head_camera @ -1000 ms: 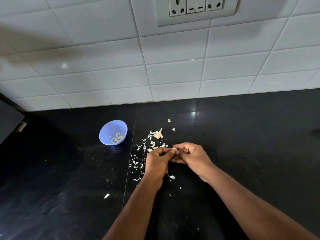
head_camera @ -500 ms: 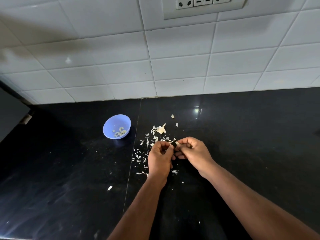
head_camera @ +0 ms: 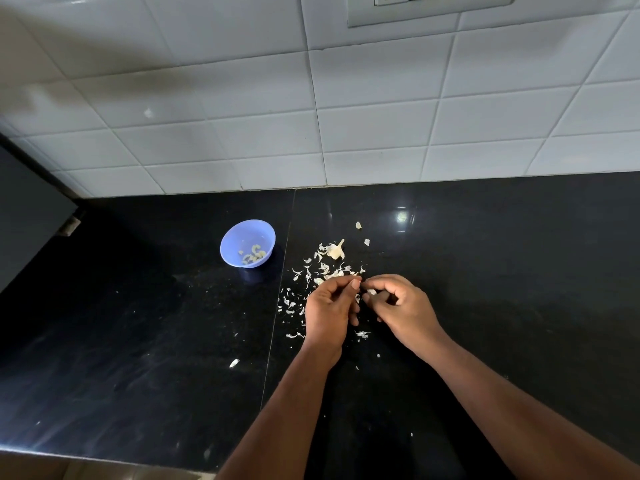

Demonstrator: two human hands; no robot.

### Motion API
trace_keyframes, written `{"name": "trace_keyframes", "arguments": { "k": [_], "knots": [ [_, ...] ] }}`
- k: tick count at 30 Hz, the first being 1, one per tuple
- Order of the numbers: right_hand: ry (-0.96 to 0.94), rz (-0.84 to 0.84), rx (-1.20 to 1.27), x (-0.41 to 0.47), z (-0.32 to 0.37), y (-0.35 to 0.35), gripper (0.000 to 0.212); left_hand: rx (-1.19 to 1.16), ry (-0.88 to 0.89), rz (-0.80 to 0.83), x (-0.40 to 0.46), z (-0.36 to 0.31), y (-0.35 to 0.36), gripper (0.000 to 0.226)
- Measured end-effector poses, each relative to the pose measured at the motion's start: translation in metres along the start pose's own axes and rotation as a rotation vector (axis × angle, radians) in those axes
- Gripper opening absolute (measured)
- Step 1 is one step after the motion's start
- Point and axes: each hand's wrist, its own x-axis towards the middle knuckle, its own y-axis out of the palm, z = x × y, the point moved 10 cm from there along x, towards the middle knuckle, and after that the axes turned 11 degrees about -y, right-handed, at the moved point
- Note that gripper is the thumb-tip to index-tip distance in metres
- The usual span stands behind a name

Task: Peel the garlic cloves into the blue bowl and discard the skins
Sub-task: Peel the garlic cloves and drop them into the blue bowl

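Observation:
My left hand (head_camera: 330, 311) and my right hand (head_camera: 403, 311) meet fingertip to fingertip over the black counter (head_camera: 138, 341), pinching a small garlic clove (head_camera: 371, 292) that is mostly hidden by the fingers. A blue bowl (head_camera: 247, 242) with several peeled cloves (head_camera: 252, 256) stands to the left of my hands. Loose white skins (head_camera: 311, 278) lie scattered around and beyond my hands. A garlic piece with a stem (head_camera: 336, 250) lies just beyond the skins.
White tiled wall (head_camera: 346, 133) rises behind the counter, with a switch plate (head_camera: 429, 5) at the top. A dark appliance edge (head_camera: 31, 216) sits at the far left. The counter's front edge (head_camera: 104, 457) runs along the bottom left.
The view has tilted downward, so the hands and bowl sit higher in frame. My fingers keep working at the clove between them; my right thumb and forefinger have shifted slightly.

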Motion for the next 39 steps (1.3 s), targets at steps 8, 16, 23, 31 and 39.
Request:
{"name": "trace_keyframes", "arguments": {
  "k": [8,16,23,31,39],
  "knots": [
    [-0.045,-0.1,-0.078,-0.007,0.007,0.0,0.015,-0.023,-0.03,0.061,0.0,-0.001,0.003,0.01],
    [0.024,-0.044,0.028,-0.003,-0.002,0.002,0.014,-0.055,-0.013,0.105,-0.001,-0.002,0.005,0.012],
    [0.133,0.045,0.243,-0.001,-0.001,0.004,0.013,-0.058,-0.01,0.184,0.0,-0.004,0.008,0.007],
    [0.172,0.056,0.285,0.002,-0.001,0.005,0.013,-0.083,-0.014,0.199,0.0,-0.005,0.005,0.006],
    [0.258,0.094,0.296,0.005,-0.001,0.006,0.018,-0.014,-0.06,0.193,0.004,0.0,0.003,0.013]
  ]
}}
